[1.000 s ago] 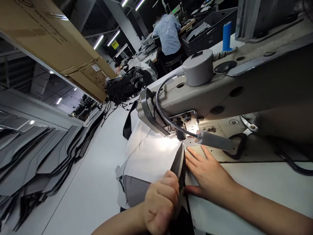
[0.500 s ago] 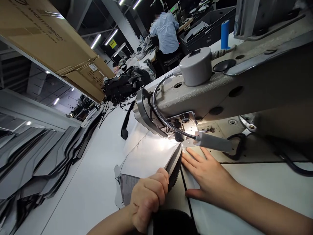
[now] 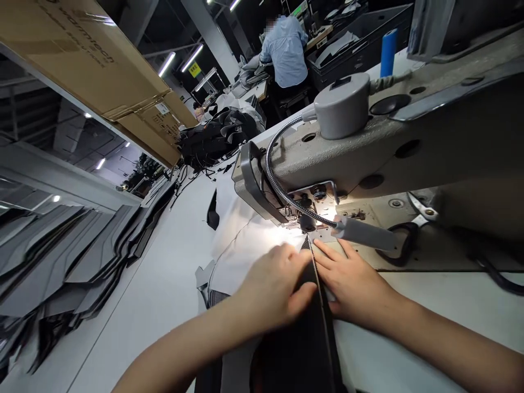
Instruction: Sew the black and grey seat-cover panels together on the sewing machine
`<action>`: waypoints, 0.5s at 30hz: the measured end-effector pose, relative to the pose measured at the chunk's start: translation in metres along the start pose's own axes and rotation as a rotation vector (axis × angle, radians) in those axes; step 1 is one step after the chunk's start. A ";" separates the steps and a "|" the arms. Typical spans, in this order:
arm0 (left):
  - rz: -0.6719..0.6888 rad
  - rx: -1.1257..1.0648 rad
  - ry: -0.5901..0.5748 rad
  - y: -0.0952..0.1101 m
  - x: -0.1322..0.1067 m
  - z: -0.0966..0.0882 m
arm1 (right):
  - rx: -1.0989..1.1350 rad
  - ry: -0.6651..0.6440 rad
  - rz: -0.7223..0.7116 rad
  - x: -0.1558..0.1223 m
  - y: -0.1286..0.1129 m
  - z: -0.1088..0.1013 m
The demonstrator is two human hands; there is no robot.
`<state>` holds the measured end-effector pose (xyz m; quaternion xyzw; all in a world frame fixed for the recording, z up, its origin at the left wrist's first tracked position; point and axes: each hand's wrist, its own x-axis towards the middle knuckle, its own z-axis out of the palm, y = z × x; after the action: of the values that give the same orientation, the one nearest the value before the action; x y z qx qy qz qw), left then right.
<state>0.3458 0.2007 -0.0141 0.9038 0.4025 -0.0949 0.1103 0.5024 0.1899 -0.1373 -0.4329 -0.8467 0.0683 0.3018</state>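
Observation:
A grey sewing machine (image 3: pixel 311 169) stands in front of me, its lamp lighting the needle area. White fabric (image 3: pixel 241 245) lies under and left of the machine's head. A black fabric strip (image 3: pixel 298 349) with a toothed, zipper-like edge runs from the presser foot toward me. My left hand (image 3: pixel 274 284) grips this strip just short of the foot, thumb and bent fingers on its left side; some fingertips are hidden. Flat along the strip's right edge lies my right hand (image 3: pixel 352 278), fingers stretched toward the needle plate.
Scissors (image 3: pixel 423 210) with black handles lie on the machine bed. Stacked grey panels (image 3: pixel 77 256) line the table's left side. A cardboard box (image 3: pixel 94 65) rises at upper left, and dark fabric (image 3: pixel 225 131) is heaped behind. A person in a light blue shirt (image 3: pixel 284 52) sits further back.
My left hand has moved up and right, from gripping the fabric lower down to close by the presser foot. The black strip now lies straighter toward me. My right hand stays flat beside it.

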 end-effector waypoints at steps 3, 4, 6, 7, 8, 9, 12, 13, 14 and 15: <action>-0.316 0.201 -0.218 -0.007 0.014 0.008 | -0.016 0.042 0.016 -0.002 -0.002 -0.003; -0.341 0.243 -0.266 -0.009 0.016 0.014 | -0.023 0.057 0.034 -0.003 -0.004 -0.005; -0.345 0.320 -0.294 -0.010 0.016 0.026 | -0.052 0.098 0.041 -0.006 -0.007 -0.009; -0.334 0.354 -0.298 -0.011 0.015 0.031 | -0.077 0.123 -0.011 -0.007 -0.009 -0.011; -0.321 0.387 -0.299 -0.011 0.013 0.035 | -0.108 0.154 -0.099 -0.009 -0.011 -0.011; -0.304 0.415 -0.298 -0.012 0.012 0.036 | -0.139 0.185 -0.205 -0.011 -0.013 -0.010; -0.237 0.389 -0.327 -0.018 0.010 0.030 | -0.193 0.246 -0.408 -0.017 -0.017 -0.001; -0.210 0.313 -0.340 -0.021 0.011 0.025 | -0.197 0.253 -0.402 -0.018 -0.019 0.003; -0.177 0.208 -0.346 -0.024 0.013 0.019 | -0.195 0.255 -0.383 -0.019 -0.020 0.006; -0.135 0.090 -0.342 -0.027 0.015 0.014 | -0.192 0.255 -0.365 -0.019 -0.020 0.008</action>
<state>0.3345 0.2254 -0.0348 0.8494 0.4330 -0.2723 0.1300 0.4922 0.1638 -0.1452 -0.3044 -0.8687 -0.1233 0.3709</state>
